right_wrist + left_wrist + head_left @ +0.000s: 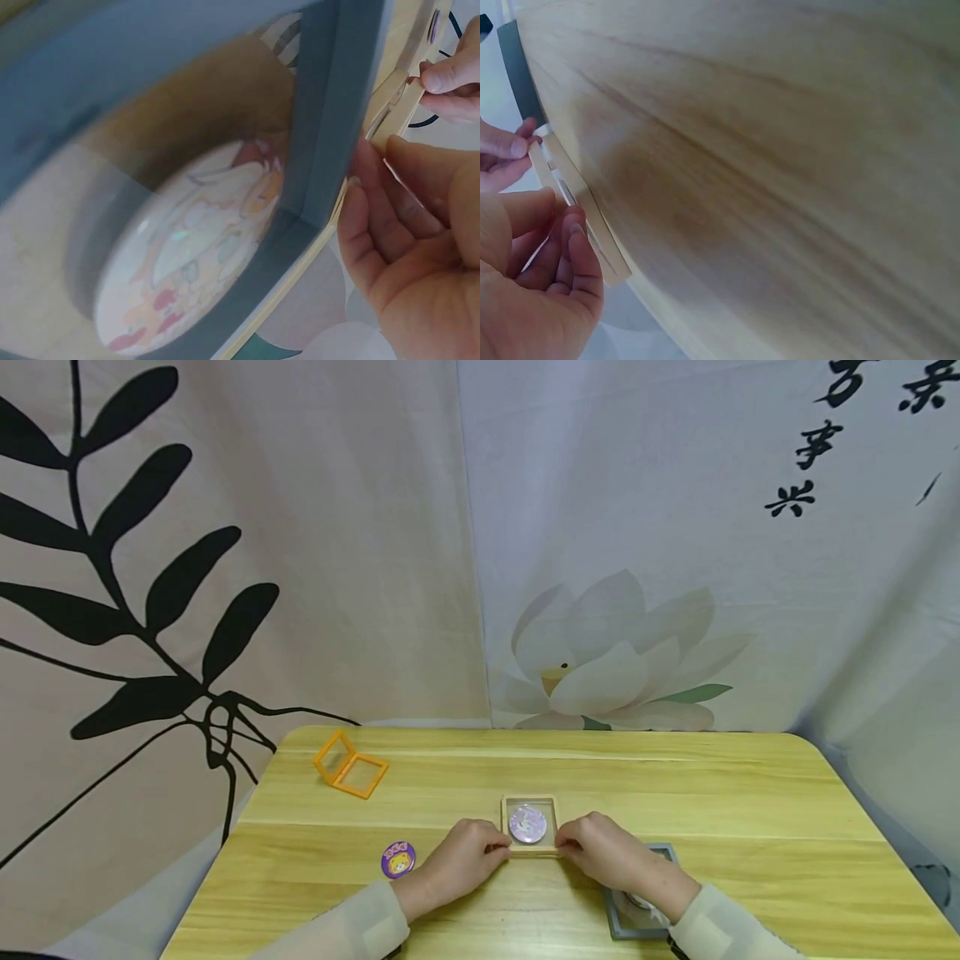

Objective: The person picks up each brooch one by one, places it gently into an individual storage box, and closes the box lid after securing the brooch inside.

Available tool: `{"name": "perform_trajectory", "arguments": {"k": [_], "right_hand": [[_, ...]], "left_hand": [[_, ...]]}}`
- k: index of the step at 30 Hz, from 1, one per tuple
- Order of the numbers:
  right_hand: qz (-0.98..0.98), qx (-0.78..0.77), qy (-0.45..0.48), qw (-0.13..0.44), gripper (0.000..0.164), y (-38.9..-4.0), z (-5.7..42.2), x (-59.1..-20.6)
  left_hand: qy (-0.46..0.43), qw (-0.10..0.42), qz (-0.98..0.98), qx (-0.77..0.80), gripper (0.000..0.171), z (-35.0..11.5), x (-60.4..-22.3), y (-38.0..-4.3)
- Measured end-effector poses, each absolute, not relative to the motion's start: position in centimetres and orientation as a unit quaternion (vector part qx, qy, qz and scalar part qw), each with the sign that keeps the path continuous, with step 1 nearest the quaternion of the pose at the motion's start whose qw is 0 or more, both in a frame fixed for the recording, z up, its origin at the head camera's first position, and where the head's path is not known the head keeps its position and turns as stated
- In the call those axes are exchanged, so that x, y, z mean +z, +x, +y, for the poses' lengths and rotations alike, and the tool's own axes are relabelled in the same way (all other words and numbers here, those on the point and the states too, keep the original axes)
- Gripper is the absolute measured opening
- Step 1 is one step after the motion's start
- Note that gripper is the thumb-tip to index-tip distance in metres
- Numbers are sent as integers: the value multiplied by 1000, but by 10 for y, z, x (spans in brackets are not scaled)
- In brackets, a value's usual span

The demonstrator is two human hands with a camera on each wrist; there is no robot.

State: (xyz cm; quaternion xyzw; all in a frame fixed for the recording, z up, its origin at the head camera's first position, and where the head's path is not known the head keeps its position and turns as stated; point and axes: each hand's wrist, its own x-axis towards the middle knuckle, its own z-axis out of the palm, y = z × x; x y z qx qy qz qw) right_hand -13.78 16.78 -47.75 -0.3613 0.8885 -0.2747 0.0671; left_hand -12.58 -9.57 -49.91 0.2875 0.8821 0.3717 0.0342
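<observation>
We see the left hand [467,855] and right hand [602,850] pinching the near corners of a pale frame [534,851] on the table [300,877], a lilac badge [527,824] inside; a gray frame [637,934] lies partly beneath the right arm [671,889], a purple badge [398,860] near the left hand.

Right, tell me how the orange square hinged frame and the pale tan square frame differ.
The wide-open orange frame holds no badge; the pale tan frame has a round lilac badge inside. The orange frame is untouched; the left hand and right hand pinch the tan one. Both have square borders.
</observation>
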Motion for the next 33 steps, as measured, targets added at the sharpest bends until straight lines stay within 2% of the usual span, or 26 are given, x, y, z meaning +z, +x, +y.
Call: {"name": "perform_trajectory", "arguments": {"k": [10,25,33], "right_hand": [[891,-263,-364,66,13,-138,166,-479],[890,-252,-377,47,15,-138,165,-479],[887,-254,-383,43,15,-137,166,-480]], "left_hand": [[306,33,890,337,9,-94,-497,-126],[287,49,891,348,9,-96,-495,-125],[254,17,897,361,10,-109,-477,-131]]}}
